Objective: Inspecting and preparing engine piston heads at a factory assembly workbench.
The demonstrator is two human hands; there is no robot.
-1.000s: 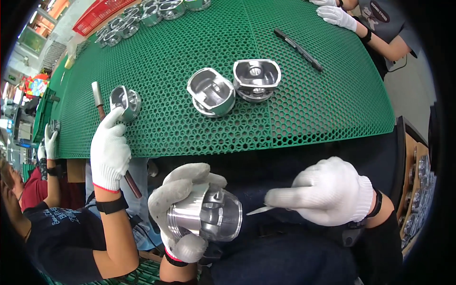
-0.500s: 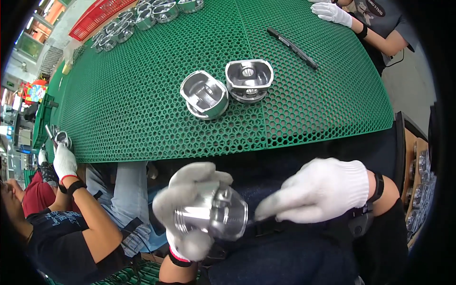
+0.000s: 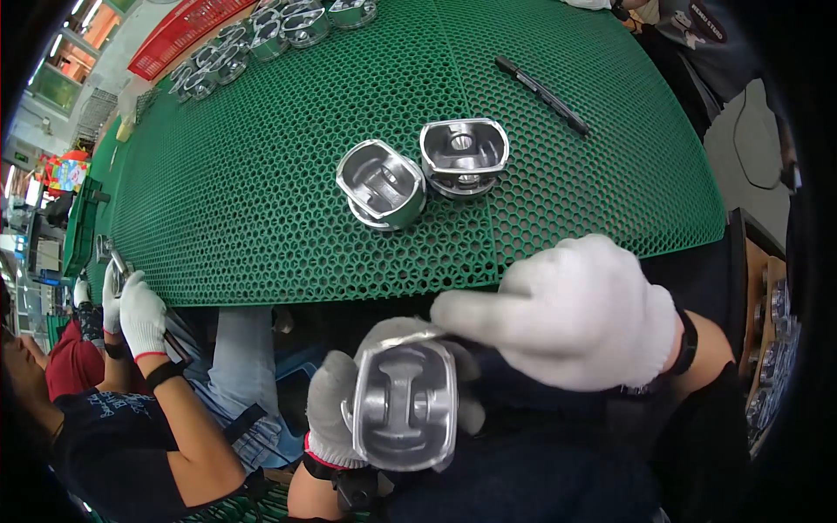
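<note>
My left hand (image 3: 331,410), in a white knit glove, is wrapped round a silver metal piston (image 3: 405,410) above my lap. The piston's hollow underside, with its pin bores, faces up toward me. At its far rim is my right hand (image 3: 575,318), gloved too, with curled fingers and the foremost finger and thumb pressed together. Blur hides what these fingertips hold, if anything. Beyond my hands, two more pistons, one on the left (image 3: 384,187) and one on the right (image 3: 465,157), rest hollow side up on the green mat (image 3: 288,174).
A black pen (image 3: 542,94) lies on the mat at the right. Several pistons (image 3: 305,26) are grouped at the back left beside a red basket (image 3: 183,39). A co-worker's gloved hands (image 3: 142,314) hold a tool at the left. Shelved pistons (image 3: 772,366) stand at the right.
My left hand has turned the piston from its side so its hollow underside faces me. My right hand has moved up and left to the rim. The left co-worker's hands have shifted.
</note>
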